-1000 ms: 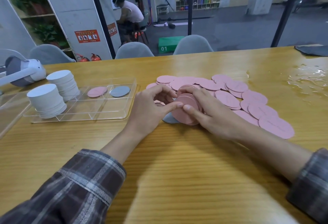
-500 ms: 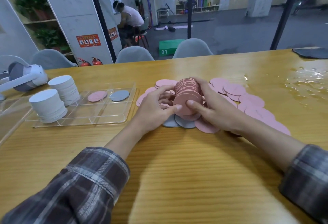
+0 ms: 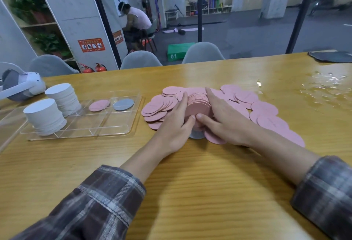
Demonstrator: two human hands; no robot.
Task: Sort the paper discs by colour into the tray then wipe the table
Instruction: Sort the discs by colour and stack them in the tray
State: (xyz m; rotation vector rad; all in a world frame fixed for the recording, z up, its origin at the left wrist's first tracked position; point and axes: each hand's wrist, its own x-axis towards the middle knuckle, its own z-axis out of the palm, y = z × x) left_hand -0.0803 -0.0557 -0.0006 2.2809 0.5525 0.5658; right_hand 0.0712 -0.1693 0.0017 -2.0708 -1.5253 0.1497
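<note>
A tilted stack of pink discs (image 3: 198, 104) sits between my two hands at the table's middle. My left hand (image 3: 177, 123) presses its left side and my right hand (image 3: 224, 119) its right side, thumbs meeting in front. Loose pink discs (image 3: 266, 118) spread around the stack. A grey disc (image 3: 196, 135) peeks out under the stack. At the left lies a clear compartment tray (image 3: 114, 131). It holds two white disc stacks (image 3: 43, 116), one pink disc (image 3: 99, 105) and one grey disc (image 3: 123, 104).
A wet patch (image 3: 323, 87) shines on the table at the far right. A dark cloth (image 3: 333, 56) lies at the back right corner. A white headset (image 3: 21, 85) rests at the far left. Grey chairs (image 3: 141, 59) stand behind the table.
Both hands have gathered more pink discs into the stack and squeezed it together; the stack now tilts away from me and more loose discs are bunched at its left.
</note>
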